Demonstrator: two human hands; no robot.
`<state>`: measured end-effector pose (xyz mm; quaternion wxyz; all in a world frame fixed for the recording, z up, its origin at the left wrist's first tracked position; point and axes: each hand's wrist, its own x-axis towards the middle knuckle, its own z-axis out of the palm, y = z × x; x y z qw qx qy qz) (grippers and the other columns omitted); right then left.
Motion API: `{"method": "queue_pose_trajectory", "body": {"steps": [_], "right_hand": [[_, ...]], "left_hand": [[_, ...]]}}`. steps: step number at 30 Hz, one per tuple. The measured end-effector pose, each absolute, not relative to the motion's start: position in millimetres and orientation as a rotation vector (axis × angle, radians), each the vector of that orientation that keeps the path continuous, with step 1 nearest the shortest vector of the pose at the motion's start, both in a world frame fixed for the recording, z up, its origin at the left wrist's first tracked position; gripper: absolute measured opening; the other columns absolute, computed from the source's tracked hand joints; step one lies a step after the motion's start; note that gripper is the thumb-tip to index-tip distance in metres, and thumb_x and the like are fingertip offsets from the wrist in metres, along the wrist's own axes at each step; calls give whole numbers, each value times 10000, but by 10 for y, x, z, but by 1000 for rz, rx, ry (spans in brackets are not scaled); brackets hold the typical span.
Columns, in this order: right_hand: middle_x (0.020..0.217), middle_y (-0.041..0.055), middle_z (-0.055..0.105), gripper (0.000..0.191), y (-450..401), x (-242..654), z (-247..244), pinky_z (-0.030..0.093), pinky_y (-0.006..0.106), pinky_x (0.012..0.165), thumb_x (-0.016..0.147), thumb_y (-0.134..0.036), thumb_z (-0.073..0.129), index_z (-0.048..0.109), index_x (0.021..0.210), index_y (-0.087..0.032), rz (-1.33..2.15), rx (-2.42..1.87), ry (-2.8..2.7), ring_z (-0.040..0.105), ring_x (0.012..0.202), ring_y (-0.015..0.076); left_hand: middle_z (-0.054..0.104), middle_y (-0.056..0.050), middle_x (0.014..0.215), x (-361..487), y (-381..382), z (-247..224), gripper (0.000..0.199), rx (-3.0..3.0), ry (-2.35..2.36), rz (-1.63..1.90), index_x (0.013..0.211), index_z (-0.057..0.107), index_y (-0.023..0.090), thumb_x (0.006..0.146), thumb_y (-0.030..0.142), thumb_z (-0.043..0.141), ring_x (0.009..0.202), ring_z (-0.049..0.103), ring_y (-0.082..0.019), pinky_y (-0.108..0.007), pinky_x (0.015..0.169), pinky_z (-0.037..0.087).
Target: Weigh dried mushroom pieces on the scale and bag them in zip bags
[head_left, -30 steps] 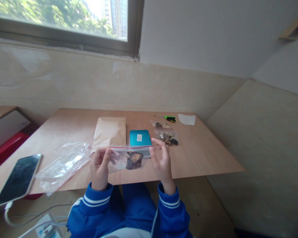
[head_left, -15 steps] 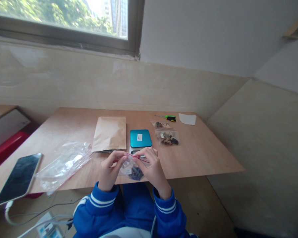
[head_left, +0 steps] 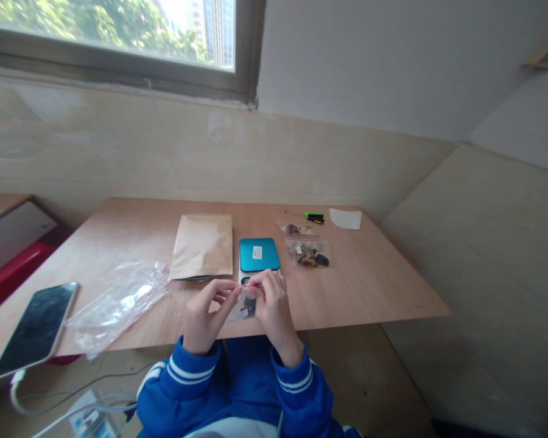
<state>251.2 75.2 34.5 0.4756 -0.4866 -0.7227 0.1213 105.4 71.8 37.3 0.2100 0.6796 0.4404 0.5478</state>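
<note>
Both hands pinch the red-edged top of a small clear zip bag [head_left: 243, 306] at the table's near edge. Dark pieces and a white label show through the plastic. My left hand [head_left: 209, 313] grips the left end of the seal between thumb and fingertips. My right hand [head_left: 273, 304] closes on the seal close beside it and covers the bag's right part. Just beyond the hands lies a small scale with a blue platform [head_left: 258, 254], its front partly hidden by the fingers.
Left of the scale lies a brown paper pouch [head_left: 202, 246]. Further left are clear empty bags [head_left: 121, 304] and a phone [head_left: 35, 328] with a cable. On the right are two filled zip bags [head_left: 308, 252], screwdrivers [head_left: 313, 216] and white paper [head_left: 346, 219].
My right hand has moved left along the seal, closer to my left hand. The bag now hangs flatter, with less of it showing. The things on the table have stayed put.
</note>
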Motion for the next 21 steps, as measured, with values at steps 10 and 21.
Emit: {"method": "queue_pose_trajectory", "body": {"steps": [10, 21], "right_hand": [[858, 31, 624, 89, 725, 2513, 446, 423, 323, 779, 953, -257, 517, 556, 887, -211, 479, -1080, -1777, 571, 839, 185], [764, 19, 607, 148, 724, 2497, 409, 439, 298, 705, 909, -158, 541, 556, 773, -213, 436, -1135, -1610, 571, 771, 181]], "left_hand": [[717, 7, 799, 1001, 775, 292, 79, 1677, 1272, 1524, 866, 654, 204, 859, 277, 624, 722, 674, -119, -203, 658, 535], [729, -20, 798, 1033, 750, 405, 116, 1704, 1172, 1440, 897, 676, 186, 840, 283, 645, 703, 683, -139, -212, 614, 544]]}}
